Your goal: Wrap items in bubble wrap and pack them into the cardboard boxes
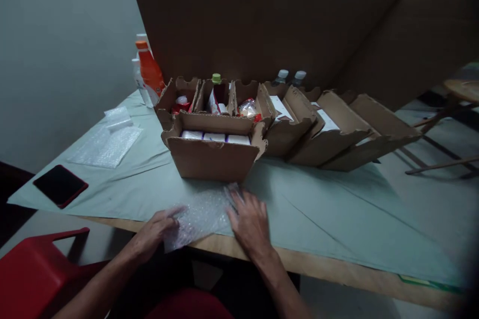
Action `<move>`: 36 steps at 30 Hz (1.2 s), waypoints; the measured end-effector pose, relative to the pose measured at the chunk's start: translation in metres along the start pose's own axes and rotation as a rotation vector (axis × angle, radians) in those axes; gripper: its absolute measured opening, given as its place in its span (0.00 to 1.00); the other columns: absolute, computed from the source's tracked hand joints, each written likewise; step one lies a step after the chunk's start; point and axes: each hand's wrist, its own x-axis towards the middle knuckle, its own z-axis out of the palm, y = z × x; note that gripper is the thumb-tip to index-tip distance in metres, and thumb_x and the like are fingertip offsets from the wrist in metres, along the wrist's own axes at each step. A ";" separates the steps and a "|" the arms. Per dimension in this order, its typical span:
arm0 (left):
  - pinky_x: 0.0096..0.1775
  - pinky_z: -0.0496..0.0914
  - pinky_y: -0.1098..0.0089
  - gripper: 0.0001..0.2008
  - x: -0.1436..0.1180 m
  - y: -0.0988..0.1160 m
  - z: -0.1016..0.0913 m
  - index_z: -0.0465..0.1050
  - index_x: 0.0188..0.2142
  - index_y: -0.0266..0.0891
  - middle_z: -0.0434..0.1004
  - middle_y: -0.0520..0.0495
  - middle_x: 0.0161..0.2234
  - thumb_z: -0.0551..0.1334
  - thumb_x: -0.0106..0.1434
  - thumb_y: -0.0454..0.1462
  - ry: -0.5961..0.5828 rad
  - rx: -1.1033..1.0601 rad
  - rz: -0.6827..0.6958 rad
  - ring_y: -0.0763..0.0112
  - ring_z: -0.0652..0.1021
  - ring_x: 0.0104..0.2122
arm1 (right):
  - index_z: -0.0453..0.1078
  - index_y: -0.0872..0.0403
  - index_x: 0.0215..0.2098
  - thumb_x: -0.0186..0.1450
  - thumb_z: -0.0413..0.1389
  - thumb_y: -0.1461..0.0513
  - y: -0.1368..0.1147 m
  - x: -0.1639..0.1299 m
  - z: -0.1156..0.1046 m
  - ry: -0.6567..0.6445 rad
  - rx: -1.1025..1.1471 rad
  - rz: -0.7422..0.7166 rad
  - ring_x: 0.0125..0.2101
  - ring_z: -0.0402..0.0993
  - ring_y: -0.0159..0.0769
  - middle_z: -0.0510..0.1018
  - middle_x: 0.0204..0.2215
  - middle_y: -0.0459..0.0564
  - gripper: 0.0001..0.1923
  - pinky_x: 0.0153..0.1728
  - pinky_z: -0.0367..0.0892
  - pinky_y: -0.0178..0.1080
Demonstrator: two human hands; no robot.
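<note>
A clear sheet of bubble wrap (204, 212) lies at the table's front edge, between my two hands. My left hand (159, 229) grips its left end, the fingers partly under the plastic. At the far right end, my right hand (250, 217) is on the wrap, its thumb and fingers closed about the edge. Just behind stands a small open cardboard box (209, 159) with white and purple packs (214, 137) in it. Whether anything is wrapped inside the plastic I cannot make out.
Several open cardboard boxes (303, 134) stand in a row behind, the right ones leaning. More bubble wrap (108, 144) and a phone (60, 186) lie on the left. An orange bottle (149, 67) stands by a tall cardboard panel (262, 35). A red stool (41, 274) is at lower left.
</note>
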 end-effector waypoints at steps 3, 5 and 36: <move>0.29 0.64 0.71 0.26 0.001 -0.004 -0.006 0.81 0.47 0.36 0.77 0.52 0.24 0.61 0.48 0.40 0.006 0.016 0.020 0.67 0.71 0.25 | 0.76 0.56 0.44 0.69 0.52 0.66 0.037 -0.010 0.003 0.057 -0.018 0.093 0.47 0.73 0.50 0.78 0.51 0.61 0.12 0.46 0.64 0.50; 0.28 0.62 0.72 0.24 0.003 -0.005 -0.010 0.80 0.46 0.37 0.77 0.52 0.24 0.61 0.49 0.40 -0.027 -0.003 0.035 0.67 0.71 0.24 | 0.77 0.55 0.40 0.69 0.50 0.63 0.059 -0.020 -0.005 0.096 0.091 0.172 0.45 0.74 0.47 0.79 0.48 0.59 0.12 0.46 0.64 0.48; 0.49 0.69 0.57 0.21 0.012 0.002 -0.019 0.66 0.58 0.36 0.75 0.38 0.49 0.56 0.66 0.34 0.261 0.682 0.848 0.58 0.74 0.47 | 0.74 0.53 0.48 0.71 0.52 0.66 -0.046 -0.002 -0.021 0.181 0.574 -0.117 0.44 0.78 0.36 0.82 0.42 0.51 0.11 0.48 0.70 0.38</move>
